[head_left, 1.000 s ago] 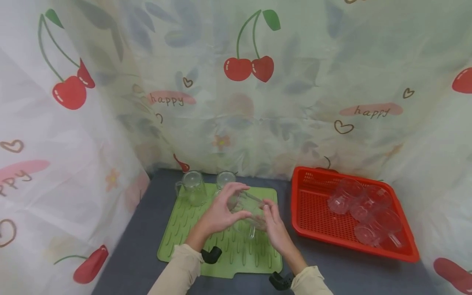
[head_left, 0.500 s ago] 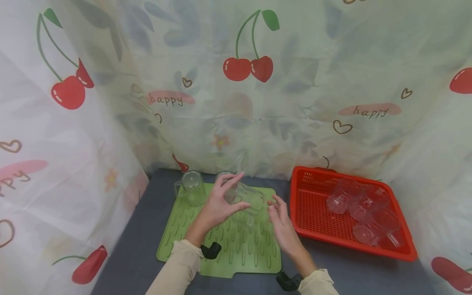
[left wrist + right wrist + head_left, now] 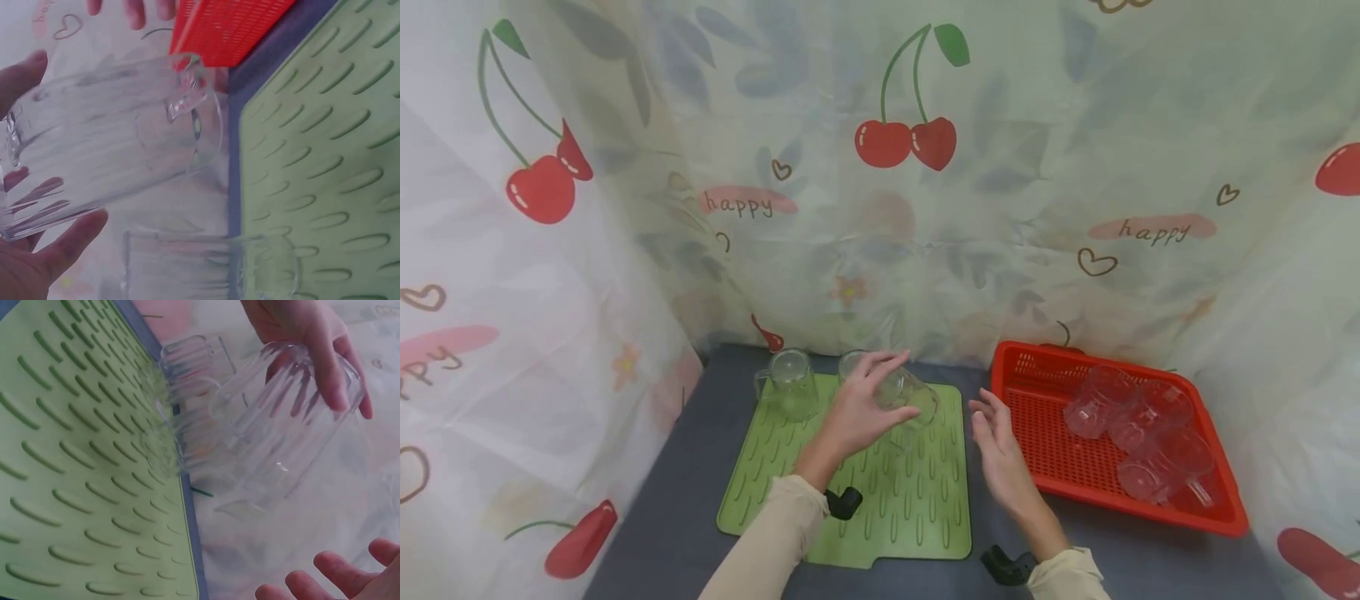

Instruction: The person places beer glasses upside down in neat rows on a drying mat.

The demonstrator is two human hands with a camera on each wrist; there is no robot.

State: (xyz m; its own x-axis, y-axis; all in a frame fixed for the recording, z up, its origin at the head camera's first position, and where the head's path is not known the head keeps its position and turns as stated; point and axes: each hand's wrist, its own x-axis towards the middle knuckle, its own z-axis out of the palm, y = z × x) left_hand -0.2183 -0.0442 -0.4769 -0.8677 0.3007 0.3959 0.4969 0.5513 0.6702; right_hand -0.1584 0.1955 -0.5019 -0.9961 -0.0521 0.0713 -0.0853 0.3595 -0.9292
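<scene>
My left hand (image 3: 889,388) grips a clear ribbed glass mug (image 3: 913,400) and holds it tilted above the back of the green ridged drying mat (image 3: 850,508). The left wrist view shows the mug (image 3: 112,144) lying between my fingers and thumb (image 3: 69,244), handle (image 3: 181,103) toward the mat. My right hand (image 3: 990,422) hovers open over the strip between the mat and the red basket (image 3: 1037,467), a little right of the mug and touching nothing. Its fingertips (image 3: 340,575) show below the mug (image 3: 281,437) in the right wrist view.
Two glass mugs (image 3: 792,385) (image 3: 852,363) stand upside down along the mat's back edge. The red basket holds several more clear mugs (image 3: 1138,425) at its right side. Cherry-print curtains (image 3: 925,208) close in the grey table (image 3: 677,517) at the back and sides.
My right hand let go of the mug and drew back to the right. My left hand alone carried the mug toward the back of the mat.
</scene>
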